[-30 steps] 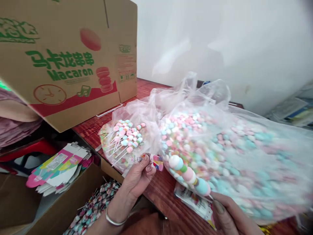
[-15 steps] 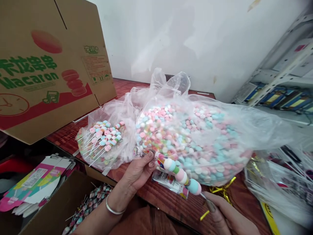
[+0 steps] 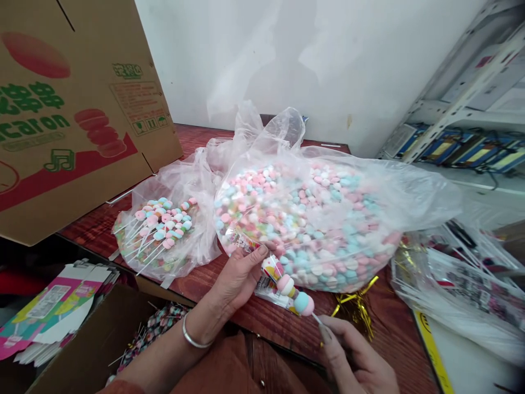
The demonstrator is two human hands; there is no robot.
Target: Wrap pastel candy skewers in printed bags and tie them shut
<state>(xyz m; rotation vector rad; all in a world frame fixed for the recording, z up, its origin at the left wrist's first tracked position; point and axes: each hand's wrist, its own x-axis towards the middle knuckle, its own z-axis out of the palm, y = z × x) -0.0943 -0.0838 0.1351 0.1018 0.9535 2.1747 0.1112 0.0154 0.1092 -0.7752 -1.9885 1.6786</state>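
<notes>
While the left hand (image 3: 243, 278) pinches a printed wrapper (image 3: 271, 267) | right hand (image 3: 356, 353) holds a candy skewer (image 3: 304, 303) partly inside it

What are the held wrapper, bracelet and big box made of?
Held wrapper: probably thin, glossy plastic film, being printed, shiny and partly see-through. Bracelet: seemingly polished metal, from its silvery shine. Big box: matte cardboard, judging by its stiff, flat brown panels.

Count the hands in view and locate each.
2: the left hand, near centre, pinches a printed wrapper; the right hand, lower right, holds the candy skewer by its stick.
</notes>
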